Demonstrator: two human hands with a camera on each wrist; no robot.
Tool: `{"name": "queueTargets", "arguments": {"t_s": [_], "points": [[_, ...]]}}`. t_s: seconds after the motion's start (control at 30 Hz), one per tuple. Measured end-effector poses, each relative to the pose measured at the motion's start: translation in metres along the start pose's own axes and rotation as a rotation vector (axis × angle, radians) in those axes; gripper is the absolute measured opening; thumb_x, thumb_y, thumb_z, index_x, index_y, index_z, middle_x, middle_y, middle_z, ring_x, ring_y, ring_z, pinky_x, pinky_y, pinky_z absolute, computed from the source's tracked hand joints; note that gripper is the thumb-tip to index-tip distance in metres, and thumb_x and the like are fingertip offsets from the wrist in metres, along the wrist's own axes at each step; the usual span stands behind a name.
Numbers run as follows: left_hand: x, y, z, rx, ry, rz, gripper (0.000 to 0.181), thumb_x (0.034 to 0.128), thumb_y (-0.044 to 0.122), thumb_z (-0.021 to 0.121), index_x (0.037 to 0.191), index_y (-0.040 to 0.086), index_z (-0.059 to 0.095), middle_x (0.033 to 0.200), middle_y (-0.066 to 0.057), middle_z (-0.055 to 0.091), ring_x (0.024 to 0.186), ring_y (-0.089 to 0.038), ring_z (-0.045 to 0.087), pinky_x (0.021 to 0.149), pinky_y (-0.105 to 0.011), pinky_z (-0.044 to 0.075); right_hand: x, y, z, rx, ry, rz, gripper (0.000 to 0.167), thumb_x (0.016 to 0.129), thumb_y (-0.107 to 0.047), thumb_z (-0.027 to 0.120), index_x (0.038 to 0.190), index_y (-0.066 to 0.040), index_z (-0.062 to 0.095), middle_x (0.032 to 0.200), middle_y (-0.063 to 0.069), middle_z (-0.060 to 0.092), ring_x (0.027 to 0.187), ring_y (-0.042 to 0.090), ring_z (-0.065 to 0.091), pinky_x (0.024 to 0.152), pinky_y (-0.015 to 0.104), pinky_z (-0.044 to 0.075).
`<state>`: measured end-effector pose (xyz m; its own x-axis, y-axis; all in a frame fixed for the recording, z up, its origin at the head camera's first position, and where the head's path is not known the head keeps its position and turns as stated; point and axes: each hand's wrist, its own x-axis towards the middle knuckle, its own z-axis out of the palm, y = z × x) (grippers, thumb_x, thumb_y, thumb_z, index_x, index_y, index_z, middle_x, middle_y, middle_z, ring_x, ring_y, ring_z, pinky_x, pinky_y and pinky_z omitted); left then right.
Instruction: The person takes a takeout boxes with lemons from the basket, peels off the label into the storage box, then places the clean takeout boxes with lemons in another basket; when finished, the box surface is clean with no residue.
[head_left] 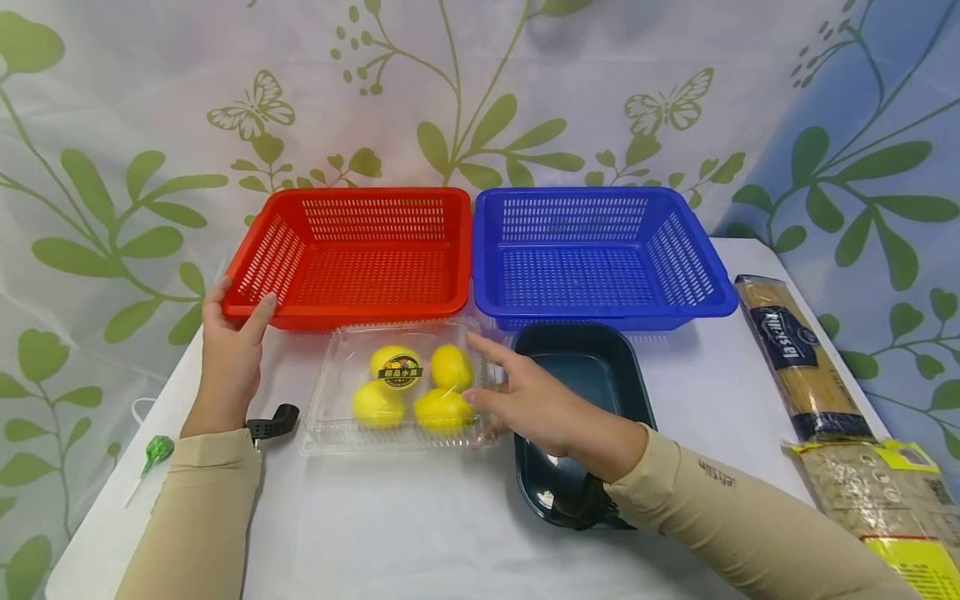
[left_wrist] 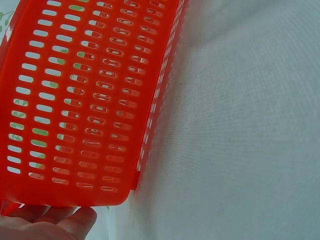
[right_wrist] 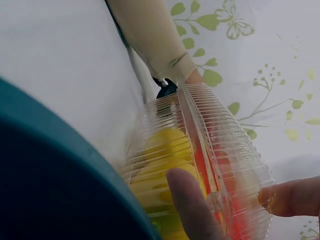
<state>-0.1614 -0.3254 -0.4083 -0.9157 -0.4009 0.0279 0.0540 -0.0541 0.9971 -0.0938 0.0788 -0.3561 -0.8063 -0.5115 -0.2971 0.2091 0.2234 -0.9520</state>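
My left hand grips the front left corner of the red basket; in the left wrist view its fingertips lie at the perforated wall's edge. A closed clear plastic box with several lemons and a round label lies in front of that basket. At the box's right side my right hand holds it, index finger at the far corner and thumb nearer. The right wrist view shows the thumb beside the ribbed side of the box.
A blue basket stands right of the red one. Under my right forearm is a dark teal tray. Packed pasta and a bag with yellow trim lie at the right edge, a green-wrapped lollipop at the left.
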Motion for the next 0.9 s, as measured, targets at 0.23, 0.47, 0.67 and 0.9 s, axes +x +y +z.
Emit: {"name": "queueTargets", "arguments": {"t_s": [0.23,0.47,0.67,0.9], "points": [[0.0,0.002,0.003,-0.011,-0.007,-0.016,0.087,0.1012,0.024,0.072,0.168,0.026,0.016,0.17,-0.007,0.02,0.152,-0.023,0.031,0.113,-0.028,0.035,0.002,0.003,0.003,0.024,-0.024,0.019,0.087,0.102,-0.003,0.067,0.17,-0.027,0.018,0.17,0.013,0.02,0.128,0.038,0.059,0.083,0.044,0.062],[-0.002,0.005,-0.002,-0.032,-0.033,-0.047,0.084,0.1042,0.021,0.068,0.168,0.027,0.012,0.171,-0.008,0.017,0.149,-0.022,0.032,0.115,-0.029,0.033,0.006,0.003,0.005,-0.043,-0.028,0.012,0.091,0.099,0.0,0.068,0.17,-0.027,0.018,0.171,0.008,0.017,0.138,0.043,0.048,0.08,0.044,0.062],[-0.008,0.013,-0.003,0.082,-0.002,-0.101,0.085,0.1057,0.03,0.064,0.168,0.036,0.007,0.173,-0.005,0.016,0.149,-0.024,0.036,0.12,-0.044,0.029,0.006,0.001,0.006,-0.05,-0.02,0.025,0.093,0.097,0.001,0.068,0.17,-0.027,0.017,0.171,0.008,0.017,0.132,0.043,0.049,0.078,0.045,0.062],[-0.032,0.04,0.002,0.22,0.313,0.063,0.095,0.1014,0.027,0.066,0.166,0.035,-0.003,0.168,0.003,-0.004,0.149,-0.016,0.015,0.117,-0.022,0.02,0.006,0.003,0.008,-0.044,0.006,0.024,0.093,0.097,0.003,0.067,0.17,-0.028,0.018,0.171,0.005,0.016,0.137,0.046,0.042,0.081,0.044,0.062]]}}
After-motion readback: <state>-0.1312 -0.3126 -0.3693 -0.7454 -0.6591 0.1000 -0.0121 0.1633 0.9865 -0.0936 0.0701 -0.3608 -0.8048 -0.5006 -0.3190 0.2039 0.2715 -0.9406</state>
